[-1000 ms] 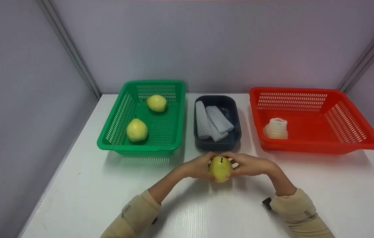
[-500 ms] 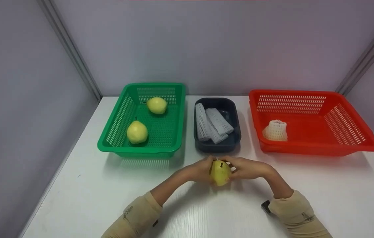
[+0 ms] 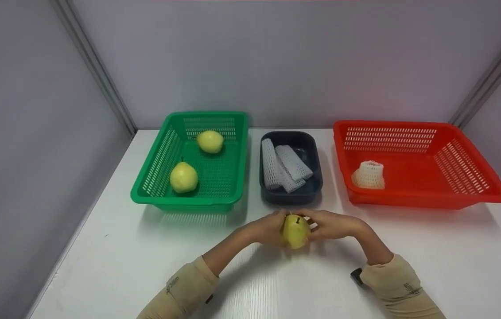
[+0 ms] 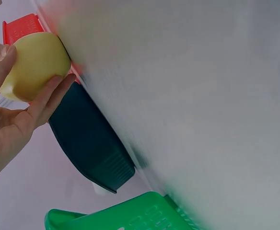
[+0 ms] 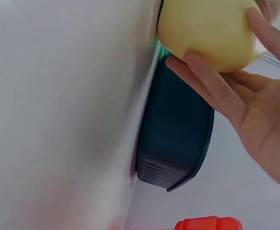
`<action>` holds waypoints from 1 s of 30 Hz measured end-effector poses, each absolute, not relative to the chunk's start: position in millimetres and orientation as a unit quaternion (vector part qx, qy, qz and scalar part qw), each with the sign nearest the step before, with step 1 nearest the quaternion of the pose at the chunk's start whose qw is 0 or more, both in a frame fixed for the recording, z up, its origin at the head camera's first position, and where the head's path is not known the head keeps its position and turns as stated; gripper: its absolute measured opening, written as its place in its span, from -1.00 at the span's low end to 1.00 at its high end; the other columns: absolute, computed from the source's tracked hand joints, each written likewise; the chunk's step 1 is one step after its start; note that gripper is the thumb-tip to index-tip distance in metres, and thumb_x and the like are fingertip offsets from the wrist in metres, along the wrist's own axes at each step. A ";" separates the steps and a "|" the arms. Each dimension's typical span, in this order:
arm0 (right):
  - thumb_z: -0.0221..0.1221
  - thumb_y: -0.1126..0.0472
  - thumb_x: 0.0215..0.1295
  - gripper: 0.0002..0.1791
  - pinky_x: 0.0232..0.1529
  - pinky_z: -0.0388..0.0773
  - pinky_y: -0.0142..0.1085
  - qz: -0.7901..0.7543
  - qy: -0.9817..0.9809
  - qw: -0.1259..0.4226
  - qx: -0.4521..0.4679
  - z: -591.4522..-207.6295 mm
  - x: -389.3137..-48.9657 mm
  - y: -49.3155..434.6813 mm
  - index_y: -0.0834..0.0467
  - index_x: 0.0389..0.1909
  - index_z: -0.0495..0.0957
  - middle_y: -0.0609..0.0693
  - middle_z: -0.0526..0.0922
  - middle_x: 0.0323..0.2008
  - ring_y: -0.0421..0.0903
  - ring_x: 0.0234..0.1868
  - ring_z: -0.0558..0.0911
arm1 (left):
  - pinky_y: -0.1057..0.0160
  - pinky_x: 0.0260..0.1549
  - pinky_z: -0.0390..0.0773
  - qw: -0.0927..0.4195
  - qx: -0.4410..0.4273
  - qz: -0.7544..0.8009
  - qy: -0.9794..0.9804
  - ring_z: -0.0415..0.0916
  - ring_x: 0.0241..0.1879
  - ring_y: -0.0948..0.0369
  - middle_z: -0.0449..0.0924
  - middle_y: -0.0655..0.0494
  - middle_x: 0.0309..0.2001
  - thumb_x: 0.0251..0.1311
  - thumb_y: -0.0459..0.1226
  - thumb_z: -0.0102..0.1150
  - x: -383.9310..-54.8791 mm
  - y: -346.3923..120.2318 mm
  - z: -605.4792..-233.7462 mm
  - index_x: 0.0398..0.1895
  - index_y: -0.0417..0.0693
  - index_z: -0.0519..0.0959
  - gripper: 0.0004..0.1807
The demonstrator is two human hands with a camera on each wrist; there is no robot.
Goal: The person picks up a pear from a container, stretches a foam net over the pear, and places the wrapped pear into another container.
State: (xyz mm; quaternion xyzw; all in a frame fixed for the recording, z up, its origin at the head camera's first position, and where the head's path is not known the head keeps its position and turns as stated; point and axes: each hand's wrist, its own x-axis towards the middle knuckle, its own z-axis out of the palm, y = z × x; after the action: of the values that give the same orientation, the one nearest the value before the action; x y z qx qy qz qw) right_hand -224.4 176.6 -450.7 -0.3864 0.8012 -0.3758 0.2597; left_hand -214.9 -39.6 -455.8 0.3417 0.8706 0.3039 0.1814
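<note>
A yellow-green pear is held between my two hands just in front of the dark blue bin, its dark stem upward. My left hand grips its left side, and my right hand grips the right. Seen from the left wrist, the pear rests between thumb and fingers of the left hand. In the right wrist view, fingers and thumb of the right hand curve about the pear. A small whitish bit shows by the fingertips behind the stem; I cannot tell what it is.
A green basket at left holds two pears. White foam net sleeves lie in the dark blue bin. At right, a red basket contains a pear in a foam net. Panel walls enclose the white table.
The pear has tilted slightly in my hands and come a little toward me. The whole head view has shifted slightly downward. Both hands keep their hold.
</note>
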 end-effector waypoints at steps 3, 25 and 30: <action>0.19 0.29 0.16 -0.30 0.00 0.42 -0.06 -0.378 0.800 0.262 -0.385 -450.6 -225.2 177.2 0.14 0.32 0.14 0.04 0.35 0.12 0.05 0.09 0.35 | 0.33 -0.09 0.36 0.186 0.348 0.309 0.865 0.37 -0.17 0.20 0.39 0.00 -0.17 -0.03 -0.29 0.31 -215.2 -39.2 -454.9 0.04 -0.33 0.21 -0.38; 0.20 0.31 0.14 -0.32 0.04 0.37 0.00 -0.372 0.805 0.252 -0.387 -450.2 -224.9 177.1 0.18 0.29 0.18 0.04 0.40 0.09 0.07 0.06 0.40 | 0.33 -0.12 0.38 0.211 0.312 0.321 0.869 0.38 -0.15 0.21 0.42 0.02 -0.13 -0.04 -0.30 0.31 -213.9 -39.1 -452.5 0.07 -0.30 0.26 -0.38; 0.20 0.33 0.14 -0.31 0.01 0.41 -0.04 -0.380 0.802 0.257 -0.384 -450.4 -225.0 177.9 0.21 0.29 0.16 0.10 0.38 0.11 0.11 0.08 0.39 | 0.33 -0.09 0.37 0.212 0.313 0.343 0.860 0.37 -0.09 0.20 0.40 -0.02 -0.04 -0.04 -0.30 0.35 -214.3 -41.3 -453.8 0.15 -0.29 0.22 -0.30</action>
State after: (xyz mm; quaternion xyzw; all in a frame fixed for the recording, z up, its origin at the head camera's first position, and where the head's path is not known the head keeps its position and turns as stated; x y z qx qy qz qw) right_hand -225.0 177.9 -450.4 -0.3841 0.8015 -0.3796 0.2567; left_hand -214.3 -41.3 -453.8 0.3135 0.8596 0.3432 0.2123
